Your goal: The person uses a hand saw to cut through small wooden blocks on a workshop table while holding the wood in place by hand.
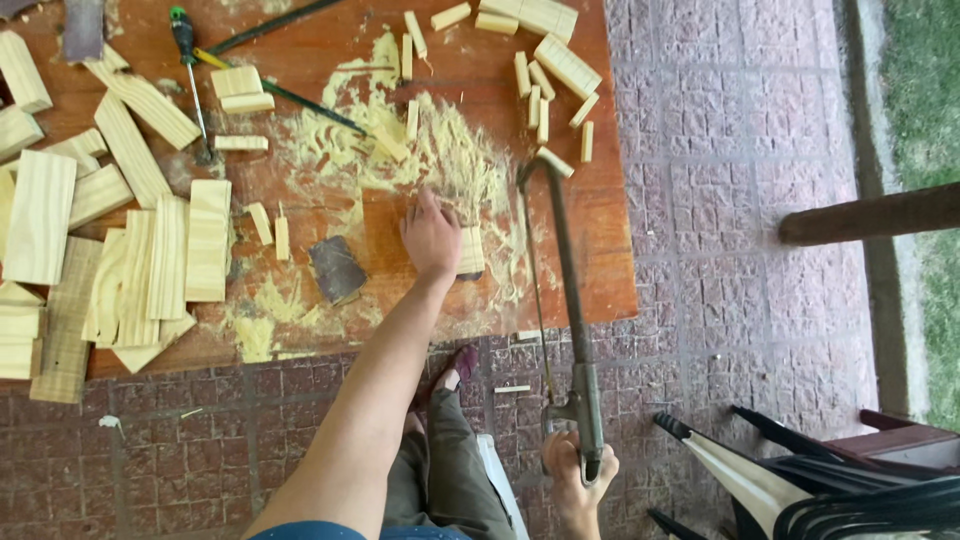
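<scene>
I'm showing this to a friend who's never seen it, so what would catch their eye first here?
Probably the long hacksaw, gripped by the right hand at the bottom and reaching up over the edge of the wooden table. Next, the left hand pressing a small wood block down amid pale sawdust at the table's middle. Stacks of cut pale boards crowd the left side.
</scene>
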